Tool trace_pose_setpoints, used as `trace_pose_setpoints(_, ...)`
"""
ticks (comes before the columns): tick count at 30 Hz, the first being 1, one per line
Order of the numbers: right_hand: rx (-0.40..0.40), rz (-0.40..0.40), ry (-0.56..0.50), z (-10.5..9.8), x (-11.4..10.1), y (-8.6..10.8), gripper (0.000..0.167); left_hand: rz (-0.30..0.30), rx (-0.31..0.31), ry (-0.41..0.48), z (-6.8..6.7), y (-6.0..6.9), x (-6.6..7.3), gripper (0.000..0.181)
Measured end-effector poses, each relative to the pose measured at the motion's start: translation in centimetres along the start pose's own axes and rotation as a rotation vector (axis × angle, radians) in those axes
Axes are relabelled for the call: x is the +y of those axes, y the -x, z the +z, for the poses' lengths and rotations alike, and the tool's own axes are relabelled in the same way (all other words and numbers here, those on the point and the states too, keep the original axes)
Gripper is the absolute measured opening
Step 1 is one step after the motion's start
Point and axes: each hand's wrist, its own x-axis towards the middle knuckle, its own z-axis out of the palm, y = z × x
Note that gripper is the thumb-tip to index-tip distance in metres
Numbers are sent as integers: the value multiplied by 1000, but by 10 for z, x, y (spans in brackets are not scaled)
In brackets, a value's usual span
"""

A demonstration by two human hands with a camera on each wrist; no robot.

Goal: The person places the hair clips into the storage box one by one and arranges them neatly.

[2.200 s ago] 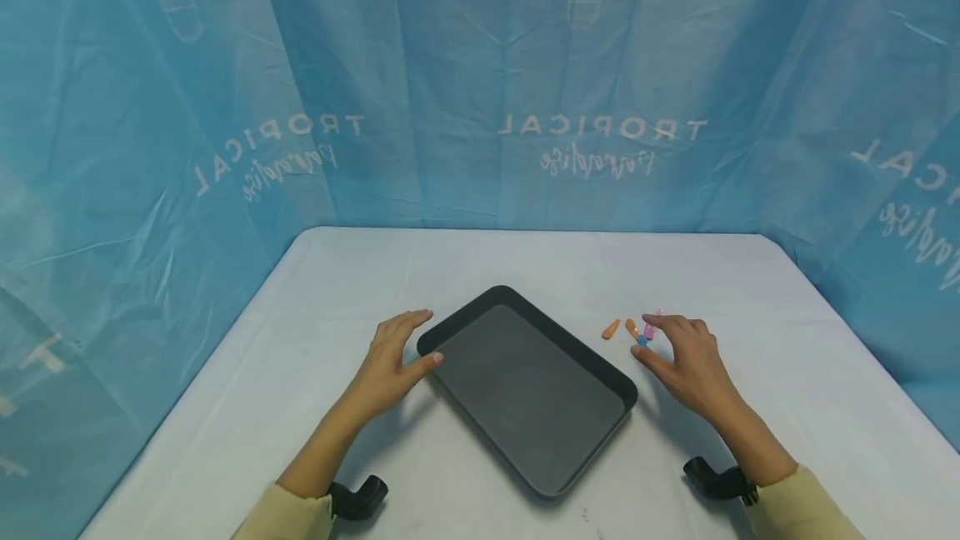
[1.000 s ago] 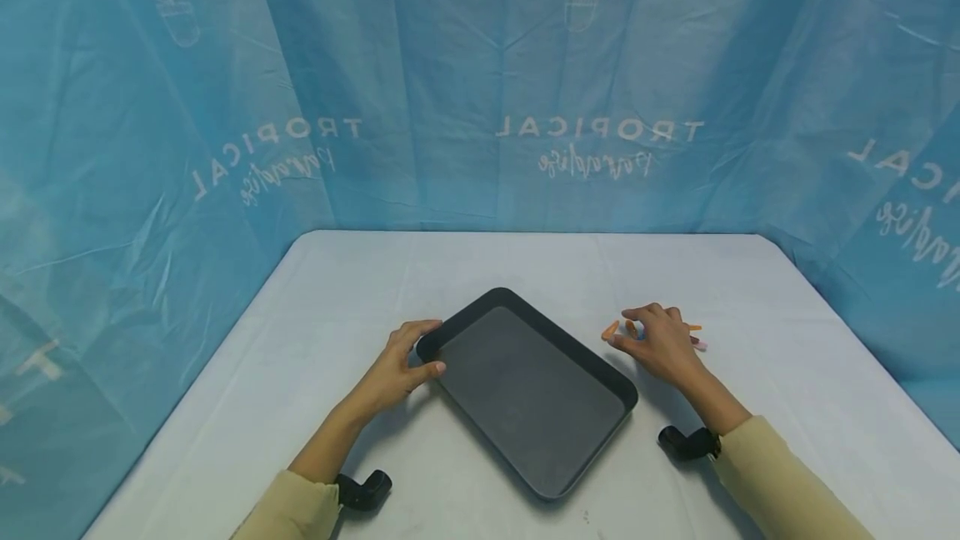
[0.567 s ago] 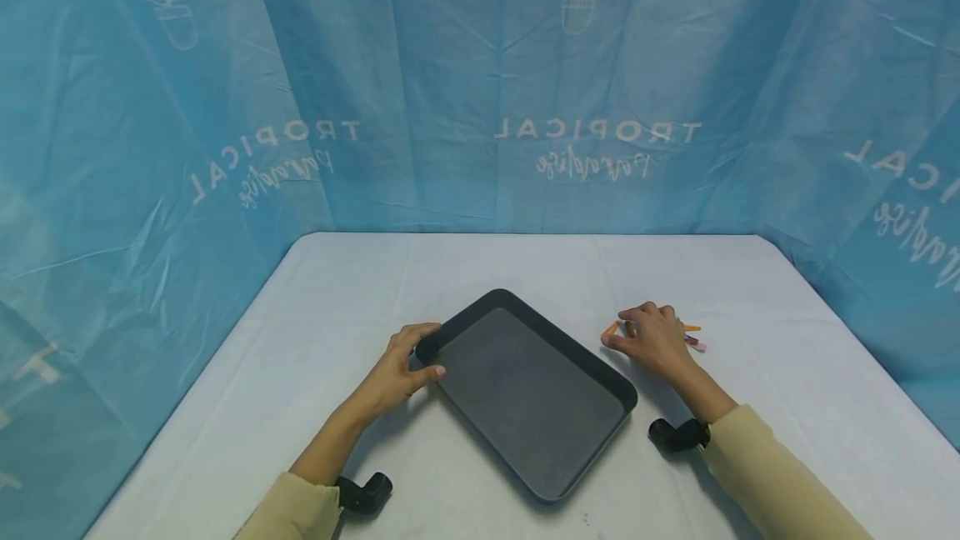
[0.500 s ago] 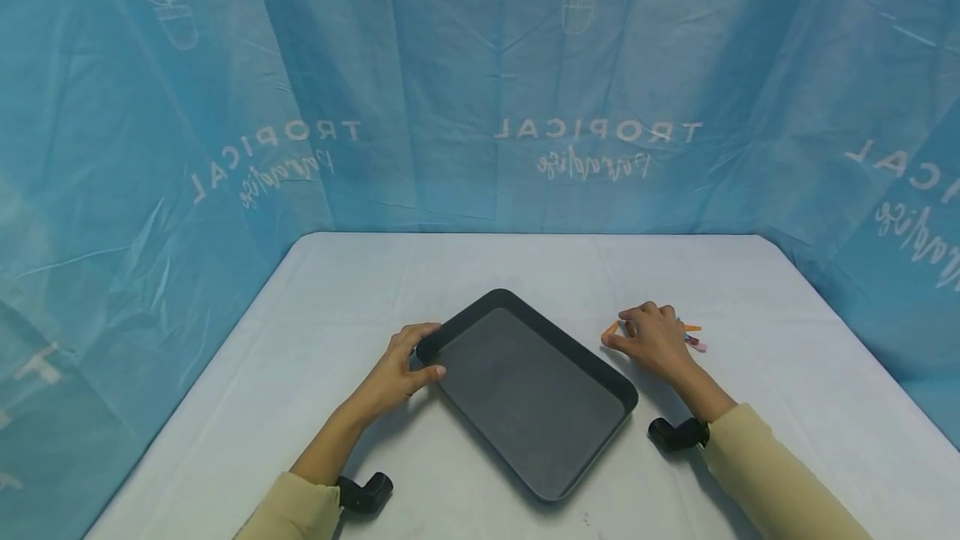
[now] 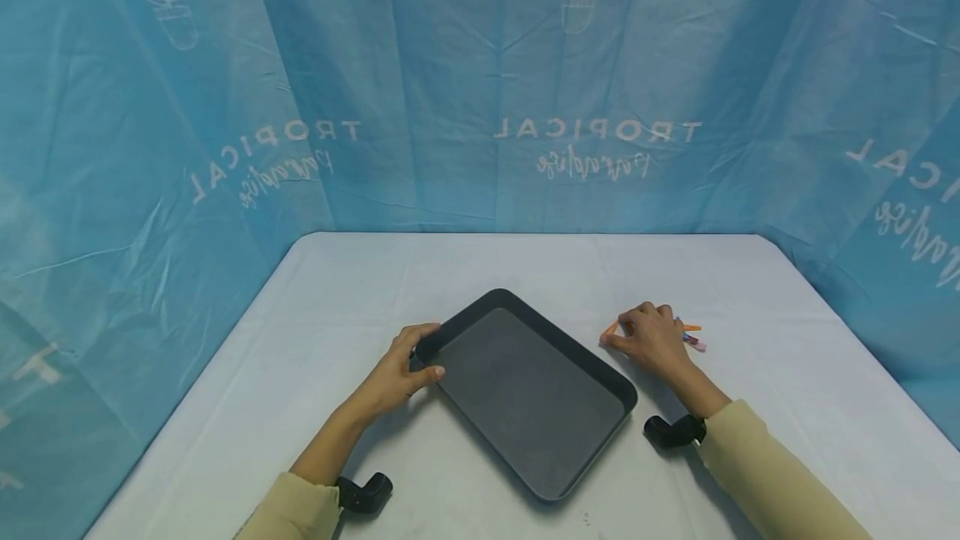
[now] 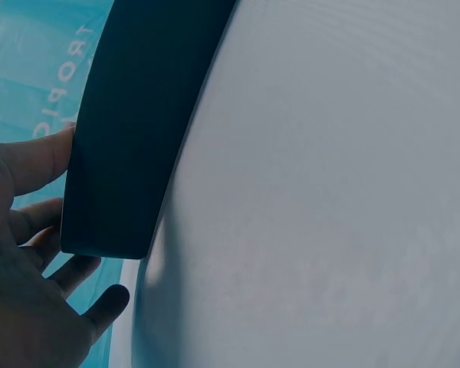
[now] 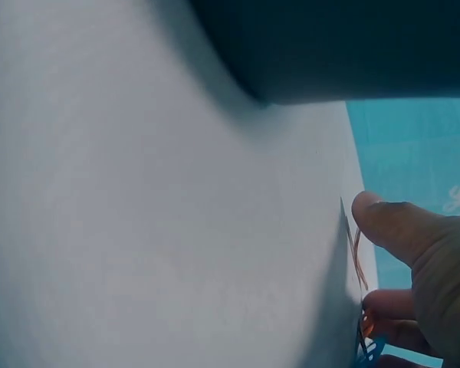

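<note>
A dark grey tray (image 5: 525, 407) lies turned at an angle on the white table. My left hand (image 5: 393, 369) holds its left corner, thumb at the rim and fingers round the outside; the left wrist view shows the hand (image 6: 31, 253) at the tray's wall (image 6: 130, 138). Right of the tray, my right hand (image 5: 652, 340) is low over small coloured pieces. An orange piece (image 5: 612, 328) lies between its spread thumb and index finger. In the right wrist view, the hand (image 7: 437, 268) has that orange piece (image 7: 359, 261) between thumb and fingers, with a blue piece (image 7: 372, 353) under the fingers.
Pink (image 5: 698, 345) and orange (image 5: 693, 327) pieces show behind the right hand, partly covered by it. A blue printed curtain (image 5: 480, 107) hangs around the white table (image 5: 360, 273). Black devices are strapped at both wrists, near the beige sleeves.
My right hand has moved left over the pieces, its thumb and index finger now around the left orange one. My left hand has moved onto the tray's corner. The tray has stayed in place.
</note>
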Motion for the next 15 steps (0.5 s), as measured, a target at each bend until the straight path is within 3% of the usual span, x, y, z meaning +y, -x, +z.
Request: trace_pose_setpoints(15,8,5,-9,4,-2,-2,53,13,-7,5,2,-1,-5,66)
